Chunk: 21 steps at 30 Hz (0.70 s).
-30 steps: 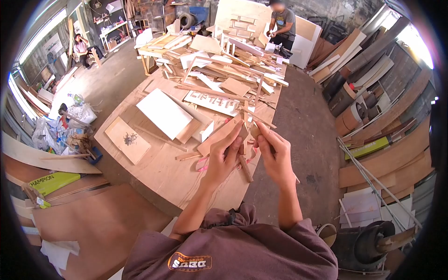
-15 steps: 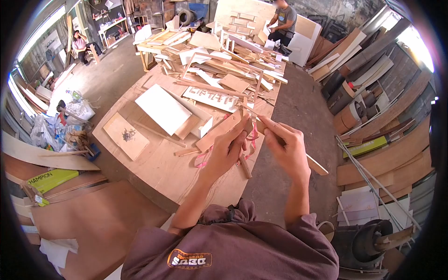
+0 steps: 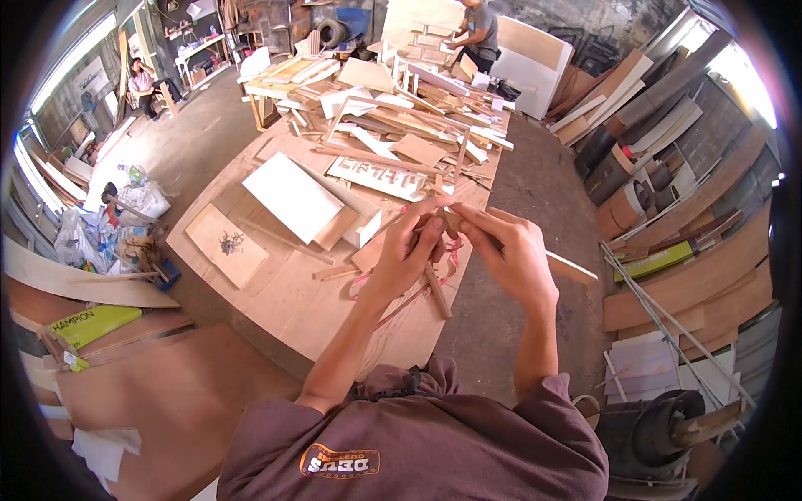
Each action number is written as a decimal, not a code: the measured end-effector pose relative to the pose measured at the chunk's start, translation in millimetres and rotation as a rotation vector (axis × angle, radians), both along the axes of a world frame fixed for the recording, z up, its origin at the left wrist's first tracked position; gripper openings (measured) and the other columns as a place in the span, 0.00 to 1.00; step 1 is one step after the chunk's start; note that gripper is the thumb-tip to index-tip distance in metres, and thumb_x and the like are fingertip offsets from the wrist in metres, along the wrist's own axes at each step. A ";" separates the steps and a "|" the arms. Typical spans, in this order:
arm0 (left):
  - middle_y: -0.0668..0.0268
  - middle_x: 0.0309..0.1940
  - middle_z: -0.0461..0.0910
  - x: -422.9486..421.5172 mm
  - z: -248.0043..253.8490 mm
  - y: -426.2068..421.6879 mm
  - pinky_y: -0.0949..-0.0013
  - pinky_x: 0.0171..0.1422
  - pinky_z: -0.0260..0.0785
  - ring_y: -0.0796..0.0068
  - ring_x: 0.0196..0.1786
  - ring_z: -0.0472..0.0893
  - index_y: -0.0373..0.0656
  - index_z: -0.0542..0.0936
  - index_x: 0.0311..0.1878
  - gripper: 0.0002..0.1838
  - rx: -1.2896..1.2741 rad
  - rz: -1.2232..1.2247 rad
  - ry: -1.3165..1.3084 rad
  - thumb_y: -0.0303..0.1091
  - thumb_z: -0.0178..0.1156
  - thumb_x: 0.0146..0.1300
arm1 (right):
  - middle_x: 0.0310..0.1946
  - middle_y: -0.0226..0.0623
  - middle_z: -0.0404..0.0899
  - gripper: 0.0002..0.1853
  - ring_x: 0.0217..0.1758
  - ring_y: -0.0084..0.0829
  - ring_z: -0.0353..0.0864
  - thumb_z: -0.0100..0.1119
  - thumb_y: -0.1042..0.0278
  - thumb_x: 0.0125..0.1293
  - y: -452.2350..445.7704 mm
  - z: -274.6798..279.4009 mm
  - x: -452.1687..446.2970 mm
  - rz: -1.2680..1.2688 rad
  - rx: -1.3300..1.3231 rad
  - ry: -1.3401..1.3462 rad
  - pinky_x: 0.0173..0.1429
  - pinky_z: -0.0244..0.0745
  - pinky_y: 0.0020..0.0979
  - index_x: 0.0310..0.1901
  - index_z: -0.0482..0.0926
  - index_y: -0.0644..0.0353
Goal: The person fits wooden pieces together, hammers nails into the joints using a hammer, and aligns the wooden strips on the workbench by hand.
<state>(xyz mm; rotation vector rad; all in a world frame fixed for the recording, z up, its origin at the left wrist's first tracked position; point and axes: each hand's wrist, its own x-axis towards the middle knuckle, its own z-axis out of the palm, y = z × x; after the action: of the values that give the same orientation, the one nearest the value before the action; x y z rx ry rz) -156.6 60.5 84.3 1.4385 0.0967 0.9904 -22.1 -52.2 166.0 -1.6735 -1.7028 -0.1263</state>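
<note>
Both hands are raised over the near right part of the plywood table (image 3: pixel 276 313), fingertips close together. My left hand (image 3: pixel 411 250) is closed, thumb and fingers pressed on a wooden piece that is mostly hidden by the fingers. My right hand (image 3: pixel 508 250) pinches a thin wooden strip (image 3: pixel 572 268), whose far end sticks out to the right past the wrist. Below the fingers lie a wooden stick (image 3: pixel 437 292) and a pink-red ribbon (image 3: pixel 454 257). A white panel with letter-like shapes (image 3: pixel 378 174) rests just beyond the hands.
A white board (image 3: pixel 292 199) and a small board with a dark pile (image 3: pixel 224 245) lie on the left of the table. Scrap wood (image 3: pixel 418 108) is heaped at the back. One person (image 3: pixel 478 35) stands behind it; another (image 3: pixel 142 83) sits far left.
My right hand has turned, and the strip's end now shows out to the right. The hands parted slightly, then came together again. The standing person shifted right, then left.
</note>
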 end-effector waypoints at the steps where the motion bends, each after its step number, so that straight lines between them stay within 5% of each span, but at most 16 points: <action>1: 0.67 0.32 0.79 0.7 -0.5 0.1 0.78 0.31 0.64 0.86 0.26 0.70 0.41 0.70 0.68 0.17 0.001 -0.005 0.001 0.30 0.47 0.81 | 0.29 0.41 0.81 0.14 0.26 0.36 0.79 0.63 0.68 0.70 1.1 -2.9 1.4 -0.005 0.001 0.001 0.34 0.73 0.35 0.54 0.87 0.57; 21: 0.68 0.30 0.76 18.6 -6.8 -4.0 0.78 0.30 0.63 0.86 0.27 0.70 0.41 0.70 0.66 0.17 -0.032 -0.028 -0.028 0.38 0.53 0.80 | 0.32 0.43 0.83 0.14 0.31 0.40 0.82 0.63 0.67 0.71 -2.9 -9.2 9.6 -0.071 -0.046 0.041 0.39 0.76 0.36 0.55 0.86 0.58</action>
<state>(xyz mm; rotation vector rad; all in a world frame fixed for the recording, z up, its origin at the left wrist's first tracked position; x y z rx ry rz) -138.0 56.5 77.5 1.3933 0.0718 0.9818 -12.5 -55.0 156.8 -1.7593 -1.6274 -0.0868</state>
